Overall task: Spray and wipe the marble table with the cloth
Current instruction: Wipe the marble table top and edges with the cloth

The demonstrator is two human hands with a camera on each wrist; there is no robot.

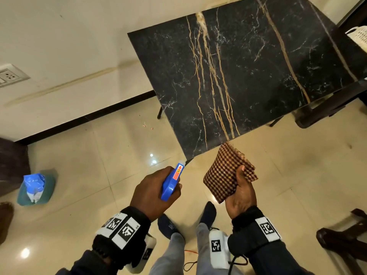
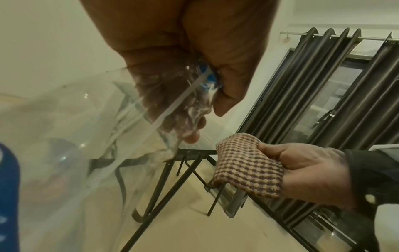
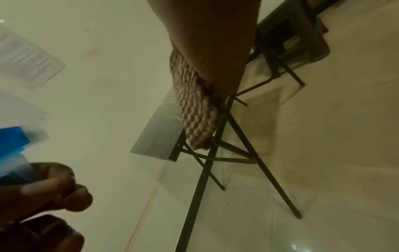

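Left hand is gripping the sprayer, nozzle apparently aiming forward at the table just ahead; right hand is pinching the folded cloth beside the near corner

Left hand fisted, gripping; right hand pinching (thumb on top); forearms level.

A black marble table with gold and white veins stands on thin black metal legs on a glossy cream tiled floor. On the floor to the left lies a blue plastic packet, and small pink scraps lie near the wall.
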